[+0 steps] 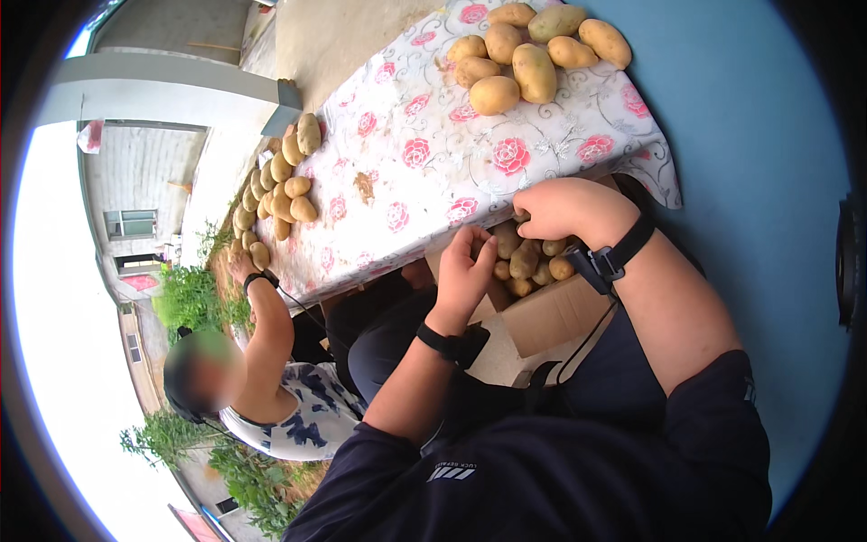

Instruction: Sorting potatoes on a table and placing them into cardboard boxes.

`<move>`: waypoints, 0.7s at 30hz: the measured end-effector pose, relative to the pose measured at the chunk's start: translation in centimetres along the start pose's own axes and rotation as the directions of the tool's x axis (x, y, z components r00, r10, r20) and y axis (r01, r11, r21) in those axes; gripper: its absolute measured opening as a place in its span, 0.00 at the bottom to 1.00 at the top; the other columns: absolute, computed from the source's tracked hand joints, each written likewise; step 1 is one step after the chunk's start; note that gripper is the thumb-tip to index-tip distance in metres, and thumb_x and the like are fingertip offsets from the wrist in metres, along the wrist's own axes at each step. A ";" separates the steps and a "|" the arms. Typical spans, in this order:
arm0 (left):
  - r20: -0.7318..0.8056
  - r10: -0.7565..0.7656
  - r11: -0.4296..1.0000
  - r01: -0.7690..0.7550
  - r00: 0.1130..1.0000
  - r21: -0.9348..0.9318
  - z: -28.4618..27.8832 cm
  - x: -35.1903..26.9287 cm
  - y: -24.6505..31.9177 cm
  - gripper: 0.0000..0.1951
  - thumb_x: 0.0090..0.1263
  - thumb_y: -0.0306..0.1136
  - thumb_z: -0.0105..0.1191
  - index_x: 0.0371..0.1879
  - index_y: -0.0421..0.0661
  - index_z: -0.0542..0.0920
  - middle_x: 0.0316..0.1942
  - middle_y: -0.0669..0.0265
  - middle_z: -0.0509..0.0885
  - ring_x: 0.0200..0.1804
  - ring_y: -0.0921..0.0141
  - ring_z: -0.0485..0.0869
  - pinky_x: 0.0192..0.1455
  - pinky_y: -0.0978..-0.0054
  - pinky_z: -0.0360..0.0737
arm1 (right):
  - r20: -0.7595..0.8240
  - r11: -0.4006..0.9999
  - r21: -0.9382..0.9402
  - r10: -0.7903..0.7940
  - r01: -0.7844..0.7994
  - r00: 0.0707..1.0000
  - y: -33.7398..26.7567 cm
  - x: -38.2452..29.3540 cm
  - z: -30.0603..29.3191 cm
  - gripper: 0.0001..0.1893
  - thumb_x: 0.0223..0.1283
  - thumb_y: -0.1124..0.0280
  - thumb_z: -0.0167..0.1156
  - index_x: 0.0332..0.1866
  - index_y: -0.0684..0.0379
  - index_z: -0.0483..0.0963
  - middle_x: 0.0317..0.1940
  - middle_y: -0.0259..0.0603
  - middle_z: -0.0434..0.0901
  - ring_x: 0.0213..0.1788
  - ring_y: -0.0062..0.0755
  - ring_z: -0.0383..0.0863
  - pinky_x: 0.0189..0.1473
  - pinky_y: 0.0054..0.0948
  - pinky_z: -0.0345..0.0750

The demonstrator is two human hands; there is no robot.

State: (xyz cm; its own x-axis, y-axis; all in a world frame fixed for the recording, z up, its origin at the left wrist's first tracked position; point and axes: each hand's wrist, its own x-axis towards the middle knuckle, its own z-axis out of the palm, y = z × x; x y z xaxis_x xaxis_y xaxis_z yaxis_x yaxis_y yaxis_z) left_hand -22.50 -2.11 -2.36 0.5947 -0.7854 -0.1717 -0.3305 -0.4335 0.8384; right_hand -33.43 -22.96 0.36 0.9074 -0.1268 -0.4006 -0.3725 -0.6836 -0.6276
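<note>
My right hand [576, 211] reaches over an open cardboard box [559, 313], its fingers bent down at the tablecloth's edge. A potato shows just under those fingertips; whether they grip it I cannot tell. My left hand [467, 274] is at the box's left side with curled fingers and the thumb near the forefinger. Nothing shows in it, but its palm side is hidden. Inside the box lie several potatoes [524, 260] of mixed size, partly covered by my right hand and wrist strap. A group of larger potatoes [535, 71] rests on the table's far right end.
A table with a rose-patterned cloth [396, 169] stands before me. More potatoes [281, 183] lie along its left end, where another person's hand [240, 266] touches them. That person [298, 413] sits at my left. A blue wall [745, 169] rises at the right. A cable [588, 339] hangs from my right wrist.
</note>
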 end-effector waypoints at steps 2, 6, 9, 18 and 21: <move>0.017 0.108 0.991 -0.109 0.994 0.071 -0.4 1.5 2.6 0.06 0.76 0.29 0.59 0.41 0.40 0.78 0.27 0.73 0.78 0.30 0.81 0.71 0.35 0.79 0.71 | 0.001 1.000 -0.003 0.013 -0.013 1.000 0.1 -0.1 0.0 0.18 0.60 0.61 0.66 0.52 0.60 0.82 0.44 0.53 0.87 0.49 0.52 0.87 0.52 0.45 0.81; 0.114 0.171 0.946 -0.196 0.979 0.260 -0.6 3.5 7.0 0.10 0.69 0.30 0.64 0.43 0.40 0.78 0.30 0.64 0.79 0.32 0.73 0.75 0.37 0.74 0.74 | 0.035 0.998 -0.022 0.061 -0.060 0.998 -0.1 0.1 0.0 0.19 0.60 0.61 0.66 0.52 0.60 0.82 0.44 0.53 0.87 0.49 0.52 0.87 0.53 0.46 0.81; 0.006 0.603 0.714 -0.543 0.798 0.443 0.2 6.1 8.5 0.13 0.64 0.29 0.66 0.43 0.39 0.78 0.43 0.56 0.80 0.43 0.62 0.79 0.47 0.65 0.78 | -0.042 0.995 0.079 0.058 -0.055 0.997 0.6 0.1 0.7 0.16 0.58 0.68 0.63 0.48 0.63 0.85 0.44 0.57 0.87 0.48 0.55 0.88 0.52 0.46 0.83; 0.105 0.617 0.460 -0.466 0.780 0.756 0.8 15.2 12.0 0.32 0.58 0.37 0.72 0.62 0.45 0.74 0.64 0.52 0.72 0.66 0.50 0.72 0.68 0.51 0.72 | -0.012 0.999 -0.008 0.035 -0.035 0.999 0.3 0.2 0.3 0.20 0.56 0.60 0.68 0.51 0.61 0.82 0.42 0.53 0.87 0.47 0.54 0.87 0.51 0.47 0.82; 0.144 0.518 0.420 -0.397 0.843 0.816 1.1 16.8 12.0 0.31 0.58 0.39 0.73 0.61 0.47 0.76 0.64 0.53 0.72 0.65 0.50 0.72 0.67 0.52 0.73 | -0.035 1.000 -0.005 0.001 -0.001 0.999 0.6 0.6 0.8 0.20 0.54 0.61 0.69 0.50 0.61 0.82 0.42 0.53 0.87 0.47 0.54 0.87 0.51 0.47 0.82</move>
State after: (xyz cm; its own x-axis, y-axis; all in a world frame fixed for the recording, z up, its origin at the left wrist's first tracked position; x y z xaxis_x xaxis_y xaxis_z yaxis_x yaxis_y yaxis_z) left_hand -17.28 -21.02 4.25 0.2246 -0.9503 0.2156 -0.9731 -0.2304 -0.0018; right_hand -33.25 -22.91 -0.77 0.9133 -0.1526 -0.3777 -0.3727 -0.6874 -0.6234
